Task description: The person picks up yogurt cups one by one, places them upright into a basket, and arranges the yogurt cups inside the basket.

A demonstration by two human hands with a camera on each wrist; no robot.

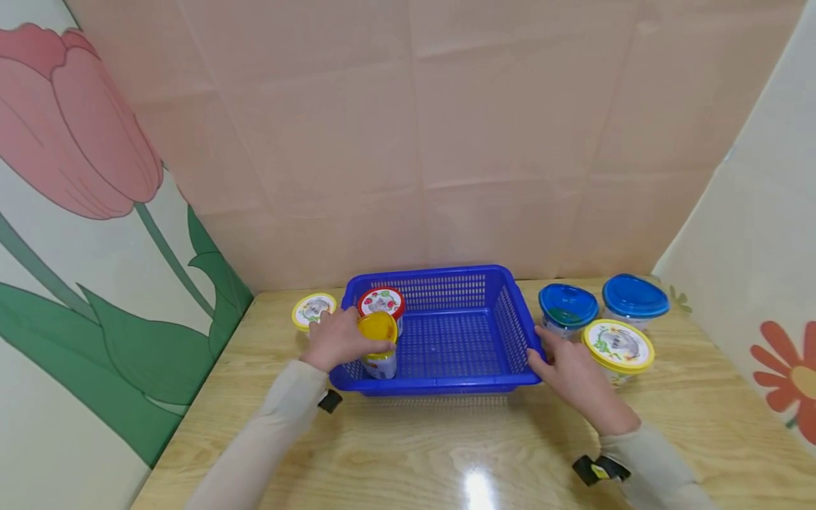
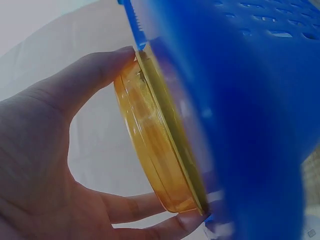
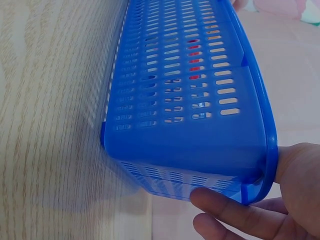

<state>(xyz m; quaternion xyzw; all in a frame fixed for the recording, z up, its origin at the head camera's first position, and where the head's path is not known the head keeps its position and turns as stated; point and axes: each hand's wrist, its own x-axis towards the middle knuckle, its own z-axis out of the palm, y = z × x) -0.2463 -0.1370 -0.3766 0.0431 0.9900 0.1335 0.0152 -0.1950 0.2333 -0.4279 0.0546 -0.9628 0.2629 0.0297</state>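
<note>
A blue plastic basket (image 1: pixel 446 382) with slotted walls sits on the wooden table. Over its left end, my left hand (image 1: pixel 344 338) grips a small white tub (image 1: pixel 381 367) by its translucent yellow top (image 2: pixel 155 135), thumb on one side and fingers on the other. Right behind that tub stands one with a red-rimmed, fruit-printed lid (image 1: pixel 382 301), also inside the basket. At the basket's front right corner, my right hand (image 1: pixel 574 375) holds the rim (image 3: pixel 270 150), its fingers (image 3: pixel 220 210) along the outside of the right wall.
Left of the basket stands a yellow-lidded tub (image 1: pixel 314 309), partly behind my left hand. To the right are two blue-lidded tubs, a nearer one (image 1: pixel 567 306) and a farther one (image 1: pixel 634 296), plus a yellow-rimmed tub (image 1: pixel 618 347) close to my right hand. A papered wall (image 1: pixel 421 142) rises behind.
</note>
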